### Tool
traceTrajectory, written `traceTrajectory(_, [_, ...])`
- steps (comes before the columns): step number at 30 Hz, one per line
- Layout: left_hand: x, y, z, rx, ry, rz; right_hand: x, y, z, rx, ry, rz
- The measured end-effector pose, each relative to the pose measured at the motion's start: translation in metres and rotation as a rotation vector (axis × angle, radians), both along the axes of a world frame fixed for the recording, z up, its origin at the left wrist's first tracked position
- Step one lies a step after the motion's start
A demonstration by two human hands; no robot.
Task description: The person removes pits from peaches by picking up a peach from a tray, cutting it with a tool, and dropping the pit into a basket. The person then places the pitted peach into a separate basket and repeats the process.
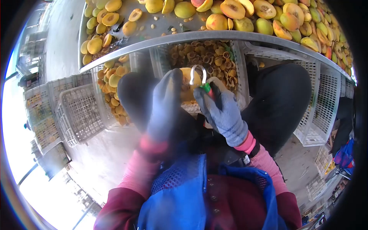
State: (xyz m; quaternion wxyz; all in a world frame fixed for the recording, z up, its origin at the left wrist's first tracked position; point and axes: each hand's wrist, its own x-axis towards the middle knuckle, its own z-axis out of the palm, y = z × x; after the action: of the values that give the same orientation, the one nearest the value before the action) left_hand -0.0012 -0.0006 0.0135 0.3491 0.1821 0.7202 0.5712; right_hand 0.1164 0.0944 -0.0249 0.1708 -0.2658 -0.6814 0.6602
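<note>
My left hand [165, 101], in a grey-blue work glove, is closed on a yellow peach half [186, 86] above my lap. The glove is partly blurred. In my right hand [225, 113], gloved alike, is a pitting knife with a green and red handle [207, 89]. Its bent metal loop [204, 73] stands up in front of the cut side of the peach half. Whether the loop touches the flesh I cannot tell. Below and beyond both hands, a crate holds many brown-orange peach scraps [203, 55].
A metal-edged table [184, 37] carries whole and halved peaches [264, 15]. Left of my knees, a crate holds peach halves [114, 78]. White plastic crates [82, 113] stand at the left, and another crate [321, 103] at the right. A person's dark trouser leg [342, 122] shows far right.
</note>
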Motion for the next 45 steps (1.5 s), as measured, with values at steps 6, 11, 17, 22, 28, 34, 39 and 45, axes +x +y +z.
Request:
traceTrajectory(6, [-0.009,-0.015,-0.008,0.090,0.861,-0.439,0.004,-0.001,0.015,-0.553,0.124,-0.056])
traceTrajectory(11, [0.023,0.003,0.014,0.187,-0.057,0.147,0.001,-0.018,0.026,-0.979,0.199,-0.240])
traceTrajectory(17, [0.019,-0.016,-0.014,-0.018,0.932,-0.104,0.012,-0.022,0.022,0.009,0.001,0.015])
traceTrajectory(22, [0.023,-0.013,-0.015,0.037,1.033,-0.147,0.019,-0.021,0.031,0.262,-0.055,0.047])
traceTrajectory(28, [0.027,-0.008,-0.022,0.106,0.873,-0.086,0.026,-0.022,0.017,0.184,-0.148,0.189])
traceTrajectory(34, [0.032,-0.008,-0.012,-0.042,0.352,0.010,0.045,-0.048,-0.016,0.127,-0.054,0.124])
traceTrajectory(39, [0.020,-0.005,-0.001,-0.020,0.381,-0.095,0.036,-0.030,0.021,-0.829,-0.072,0.089])
traceTrajectory(45, [0.013,0.000,-0.012,0.008,0.542,-0.158,0.036,-0.020,0.012,-1.881,0.149,0.445])
